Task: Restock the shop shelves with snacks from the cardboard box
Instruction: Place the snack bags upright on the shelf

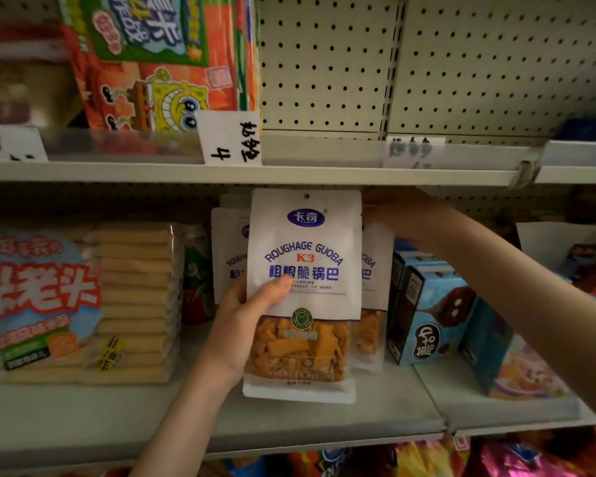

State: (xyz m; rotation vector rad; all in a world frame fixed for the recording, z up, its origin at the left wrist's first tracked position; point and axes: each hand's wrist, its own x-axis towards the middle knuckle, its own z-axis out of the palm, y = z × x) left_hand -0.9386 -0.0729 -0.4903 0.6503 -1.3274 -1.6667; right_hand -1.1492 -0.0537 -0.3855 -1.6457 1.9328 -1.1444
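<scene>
Right hand point(394, 215) (fingers hidden) reaches behind snack pouch point(303, 270).

The right hand point(403, 218) goes behind the top corner of the front pouch point(303, 256), which hides its fingers and its grip. Of the left hand point(241, 325) only the thumb shows in front. The rear pouches point(229, 256) are mostly covered. The fine print beside the thumb is unreadable. Above the right hand, a shelf tag point(410, 151) is blurred. Below the left forearm, bright bags point(427, 456) are cut off by the bottom edge.
</scene>
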